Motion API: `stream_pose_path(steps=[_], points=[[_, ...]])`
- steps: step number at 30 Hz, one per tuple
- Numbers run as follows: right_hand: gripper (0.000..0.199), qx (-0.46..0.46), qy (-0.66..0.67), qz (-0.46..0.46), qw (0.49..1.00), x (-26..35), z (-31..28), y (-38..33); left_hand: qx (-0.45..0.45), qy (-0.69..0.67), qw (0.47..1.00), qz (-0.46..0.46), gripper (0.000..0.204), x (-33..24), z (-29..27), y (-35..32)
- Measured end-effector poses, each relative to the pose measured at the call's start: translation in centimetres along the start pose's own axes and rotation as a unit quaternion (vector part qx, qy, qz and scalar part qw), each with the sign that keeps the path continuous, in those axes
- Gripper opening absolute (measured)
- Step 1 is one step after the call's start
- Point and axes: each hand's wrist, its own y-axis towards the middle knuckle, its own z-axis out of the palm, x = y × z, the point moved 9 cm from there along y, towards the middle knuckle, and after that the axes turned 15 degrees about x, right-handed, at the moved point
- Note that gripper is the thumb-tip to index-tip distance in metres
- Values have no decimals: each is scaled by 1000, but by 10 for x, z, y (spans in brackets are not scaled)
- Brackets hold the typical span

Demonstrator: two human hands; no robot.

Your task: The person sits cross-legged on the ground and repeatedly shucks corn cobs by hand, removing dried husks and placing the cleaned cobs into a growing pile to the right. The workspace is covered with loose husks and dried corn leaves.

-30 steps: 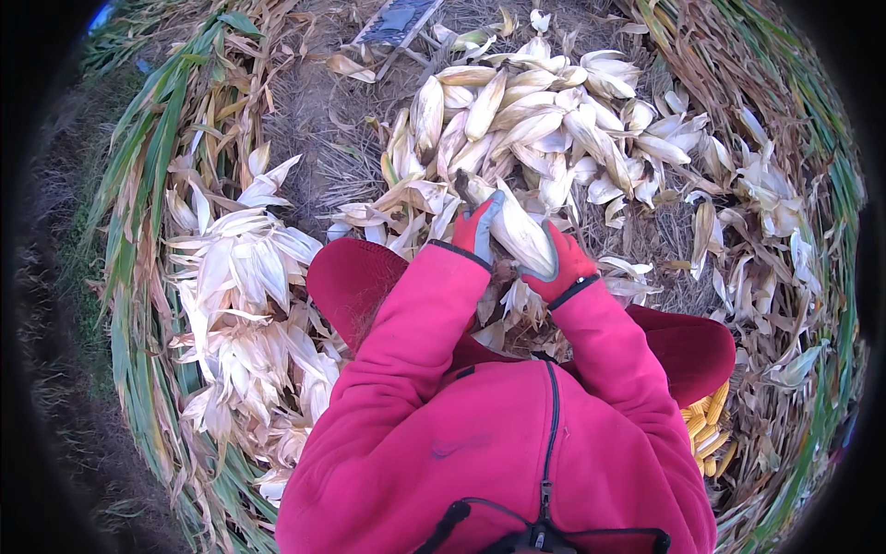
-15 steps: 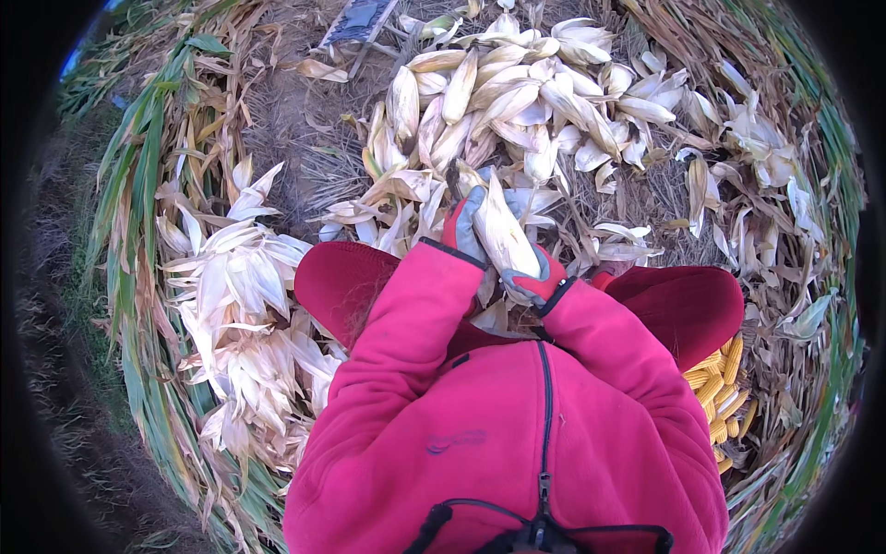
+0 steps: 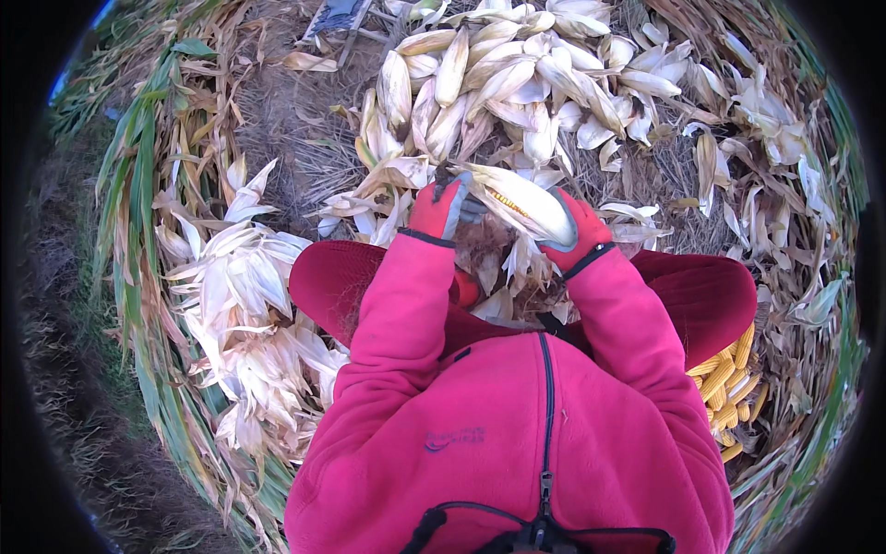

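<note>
An ear of corn in pale dry husk lies slantwise between my two gloved hands. The husk is parted along one side, and a strip of yellow kernels shows there. My left hand, in a red and grey glove, is closed on the end toward the left, its fingers partly hidden by the husk. Wrapped round the other end is my right hand, in a matching glove. Loose husks lie below the ear, between my bent legs in dark red trousers.
A heap of unhusked ears lies ahead. Stripped husks are piled at my left. Bare yellow cobs lie by my right leg. Leafy stalks ring the spot, and a dark flat object on thin legs stands at the far left.
The ear has turned from nearly upright to slanting, and its husk has been opened so kernels show. My hands have moved apart, the right one outward and up.
</note>
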Motion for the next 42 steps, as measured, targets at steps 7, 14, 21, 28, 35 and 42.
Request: stream_pose_path(steps=[7, 14, 21, 28, 35, 42], points=[[80, -10, -43, -5, 999, 8, -12, -4, -81, 92, 992, 2, 42, -5, -11, -9], [78, -7, -100, -15, 995, 13, -21, -4, -11, 100, 995, 11, 37, 30, -28, 4], [81, -14, -89, -21, 996, 19, -13, -2, -36, -54, 995, 77, 31, 18, 1, -1], [65, 128, 628, 1, 768, -27, 135, 9, 163, -380, 905, 102, 33, 12, 38, 9], [62, 78, 600, -36, 796, -11, 96, 27, 220, -347, 907, 93, 33, 10, 49, 2], [43, -59, 510, 59, 856, -34, 65, 21, 197, -313, 929, 12, 21, 40, 85, -12]])
